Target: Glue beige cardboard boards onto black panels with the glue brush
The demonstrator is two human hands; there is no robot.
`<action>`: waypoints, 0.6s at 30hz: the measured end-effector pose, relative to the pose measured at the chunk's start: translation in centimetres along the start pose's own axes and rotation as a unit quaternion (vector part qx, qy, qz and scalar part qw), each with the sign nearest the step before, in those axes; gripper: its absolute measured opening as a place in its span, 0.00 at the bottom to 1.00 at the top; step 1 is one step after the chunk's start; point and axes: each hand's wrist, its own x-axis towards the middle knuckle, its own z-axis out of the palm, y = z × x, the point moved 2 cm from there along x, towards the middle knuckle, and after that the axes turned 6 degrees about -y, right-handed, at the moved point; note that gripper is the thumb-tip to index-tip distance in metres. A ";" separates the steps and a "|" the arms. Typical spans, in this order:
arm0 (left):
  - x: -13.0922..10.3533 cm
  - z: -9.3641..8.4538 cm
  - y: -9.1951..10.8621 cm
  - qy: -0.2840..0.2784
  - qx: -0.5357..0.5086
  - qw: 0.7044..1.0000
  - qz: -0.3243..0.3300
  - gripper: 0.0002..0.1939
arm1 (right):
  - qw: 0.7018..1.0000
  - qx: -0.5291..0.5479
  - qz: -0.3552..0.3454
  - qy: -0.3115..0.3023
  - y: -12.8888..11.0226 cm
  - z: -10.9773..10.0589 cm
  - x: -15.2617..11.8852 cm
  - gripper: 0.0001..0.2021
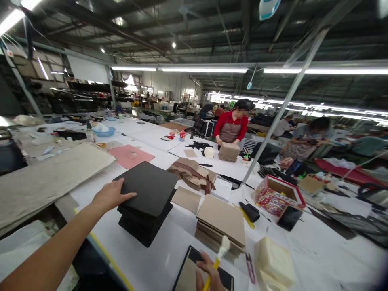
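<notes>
My left hand is at the left edge of a stack of black panels, its thumb lying over the top black panel and its fingers along the edge. That top panel sits askew on the darker pile beneath it. A yellow-handled brush with a pale, clotted tip is in my right hand, fingers closed around the handle. Below that hand lies a beige board with a black border, partly hidden by the hand. Just beyond it stands a stack of beige boards.
Pink-handled thread snips and a cream foam block lie at the right. Farther back are a red patterned box, a metal post and brown pieces. A co-worker in red handles another stack across the table.
</notes>
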 end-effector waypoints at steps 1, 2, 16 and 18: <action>0.7 0.4 -1.0 -0.045 0.000 0.999 -0.007 0.39 | 0.999 0.019 0.005 -0.029 -1.5 0.7 1.2 0.10; 1.3 0.7 -1.8 -0.075 -0.008 0.997 -0.013 0.40 | 0.997 0.039 0.010 -0.062 -2.9 1.3 2.5 0.12; -6.4 2.5 2.3 -0.125 -0.540 0.831 -0.044 0.20 | 0.986 0.045 0.097 -0.126 -6.4 2.5 10.1 0.08; -9.8 5.0 4.8 -0.218 -0.471 0.855 -0.016 0.21 | 0.991 -0.029 0.072 -0.113 -4.1 -1.4 5.1 0.07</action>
